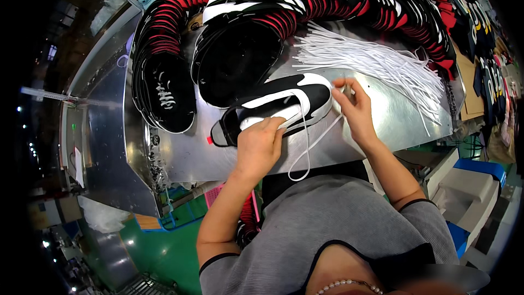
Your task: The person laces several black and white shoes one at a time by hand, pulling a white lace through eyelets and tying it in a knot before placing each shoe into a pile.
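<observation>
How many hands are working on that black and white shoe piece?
2. The left hand presses on the shoe upper near its middle; the right hand pinches the white lace at the upper's right end. No other person's hands show.

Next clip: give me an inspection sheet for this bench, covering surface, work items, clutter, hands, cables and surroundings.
Surface: shiny metal table, bare at its right end.
Work items: flat black-and-white shoe upper lying before the person; white lace threaded through it, looping over the table's near edge.
Clutter: bundle of loose white laces; fanned stacks of black, red and white uppers.
Hands: left hand presses on the upper; right hand pinches the lace at its end.
Cables: nothing seen.
Surroundings: green floor, blue-and-white bins at right.
</observation>
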`<action>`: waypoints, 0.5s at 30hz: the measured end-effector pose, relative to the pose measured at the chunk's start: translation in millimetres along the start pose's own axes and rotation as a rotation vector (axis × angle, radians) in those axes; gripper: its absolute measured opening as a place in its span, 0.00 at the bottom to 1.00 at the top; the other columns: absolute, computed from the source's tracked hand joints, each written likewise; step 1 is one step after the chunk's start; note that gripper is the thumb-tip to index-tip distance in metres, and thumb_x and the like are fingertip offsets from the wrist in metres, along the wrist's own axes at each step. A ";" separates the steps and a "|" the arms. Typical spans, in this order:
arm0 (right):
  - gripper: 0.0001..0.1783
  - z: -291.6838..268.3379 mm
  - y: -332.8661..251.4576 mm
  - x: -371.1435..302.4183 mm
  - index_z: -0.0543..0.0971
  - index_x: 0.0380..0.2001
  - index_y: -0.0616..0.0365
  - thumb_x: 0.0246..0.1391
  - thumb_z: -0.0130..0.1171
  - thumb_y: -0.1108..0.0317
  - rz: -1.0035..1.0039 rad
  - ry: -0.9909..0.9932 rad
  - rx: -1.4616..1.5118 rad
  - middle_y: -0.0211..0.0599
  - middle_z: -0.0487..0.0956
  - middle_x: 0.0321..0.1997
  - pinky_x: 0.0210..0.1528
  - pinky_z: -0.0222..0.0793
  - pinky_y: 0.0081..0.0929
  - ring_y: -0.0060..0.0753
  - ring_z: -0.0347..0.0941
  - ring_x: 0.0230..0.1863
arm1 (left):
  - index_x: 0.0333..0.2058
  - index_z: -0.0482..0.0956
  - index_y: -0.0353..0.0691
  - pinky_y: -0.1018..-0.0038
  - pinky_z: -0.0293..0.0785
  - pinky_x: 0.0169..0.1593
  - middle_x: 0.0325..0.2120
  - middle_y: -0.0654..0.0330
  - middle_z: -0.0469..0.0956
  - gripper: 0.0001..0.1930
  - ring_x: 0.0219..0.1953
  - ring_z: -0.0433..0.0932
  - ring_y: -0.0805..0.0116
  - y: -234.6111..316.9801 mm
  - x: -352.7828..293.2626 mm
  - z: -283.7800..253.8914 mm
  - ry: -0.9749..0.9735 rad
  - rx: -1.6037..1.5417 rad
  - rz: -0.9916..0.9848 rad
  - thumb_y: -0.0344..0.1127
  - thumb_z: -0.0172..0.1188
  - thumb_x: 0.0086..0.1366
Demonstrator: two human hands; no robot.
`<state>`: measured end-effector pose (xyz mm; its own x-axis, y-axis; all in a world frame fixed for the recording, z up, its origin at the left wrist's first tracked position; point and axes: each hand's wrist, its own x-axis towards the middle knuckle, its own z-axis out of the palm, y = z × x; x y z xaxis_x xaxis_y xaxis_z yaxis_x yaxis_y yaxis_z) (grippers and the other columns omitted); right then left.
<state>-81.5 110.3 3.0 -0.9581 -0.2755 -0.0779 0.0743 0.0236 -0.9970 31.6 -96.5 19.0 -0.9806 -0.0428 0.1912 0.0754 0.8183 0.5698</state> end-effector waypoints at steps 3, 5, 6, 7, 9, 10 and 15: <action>0.11 6.7 -7.7 -12.5 0.81 0.33 0.58 0.59 0.62 0.61 0.275 -0.314 0.051 0.21 0.75 0.25 0.26 0.59 0.12 0.11 0.65 0.24 | 0.37 0.79 0.36 0.65 0.73 0.32 0.28 0.52 0.80 0.08 0.28 0.80 0.53 10.7 5.7 3.8 0.137 -0.015 0.085 0.29 0.63 0.59; 0.12 8.5 -3.6 -11.8 0.80 0.29 0.58 0.58 0.64 0.60 0.367 -0.424 0.028 0.20 0.73 0.21 0.25 0.57 0.13 0.11 0.64 0.23 | 0.37 0.78 0.36 0.65 0.73 0.31 0.28 0.53 0.80 0.08 0.27 0.79 0.53 19.8 9.9 4.6 0.154 -0.011 0.132 0.28 0.63 0.58; 0.12 9.2 0.6 -9.3 0.80 0.29 0.58 0.58 0.64 0.60 0.355 -0.424 0.096 0.20 0.72 0.20 0.25 0.57 0.14 0.10 0.64 0.23 | 0.38 0.78 0.36 0.66 0.72 0.30 0.27 0.53 0.79 0.08 0.26 0.79 0.54 25.0 12.7 3.3 0.155 0.009 0.149 0.27 0.63 0.59; 0.13 9.3 5.9 -6.7 0.80 0.28 0.58 0.57 0.64 0.59 0.343 -0.425 0.163 0.20 0.72 0.19 0.25 0.56 0.14 0.10 0.63 0.22 | 0.38 0.78 0.36 0.66 0.72 0.30 0.27 0.53 0.79 0.08 0.26 0.79 0.54 28.0 14.5 4.0 0.169 -0.001 0.141 0.27 0.63 0.59; 0.13 6.9 5.1 -8.4 0.79 0.27 0.58 0.57 0.64 0.59 0.289 -0.440 0.185 0.19 0.71 0.18 0.24 0.55 0.15 0.11 0.62 0.21 | 0.38 0.79 0.35 0.66 0.73 0.31 0.27 0.52 0.79 0.08 0.27 0.79 0.53 32.0 15.7 2.2 0.202 -0.009 0.118 0.26 0.63 0.59; 0.13 5.4 -0.8 -13.8 0.79 0.26 0.58 0.57 0.64 0.59 0.249 -0.454 0.140 0.19 0.70 0.18 0.24 0.55 0.16 0.11 0.61 0.21 | 0.38 0.77 0.37 0.64 0.73 0.32 0.28 0.53 0.79 0.09 0.28 0.79 0.53 33.0 16.2 -0.3 0.237 -0.006 0.115 0.26 0.63 0.58; 0.12 -40.4 4.3 -51.8 0.80 0.30 0.61 0.56 0.65 0.62 -0.002 -0.734 -0.271 0.31 0.72 0.20 0.25 0.58 0.23 0.19 0.65 0.23 | 0.38 0.78 0.33 0.70 0.74 0.34 0.27 0.51 0.79 0.08 0.28 0.81 0.58 39.2 19.6 -39.4 0.312 -0.093 -0.042 0.27 0.62 0.60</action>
<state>-42.7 163.5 2.8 -0.5231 -0.8387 -0.1512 -0.0881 0.2297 -0.9693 22.5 -87.9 76.6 -0.8815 -0.2612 0.3934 0.0659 0.7569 0.6502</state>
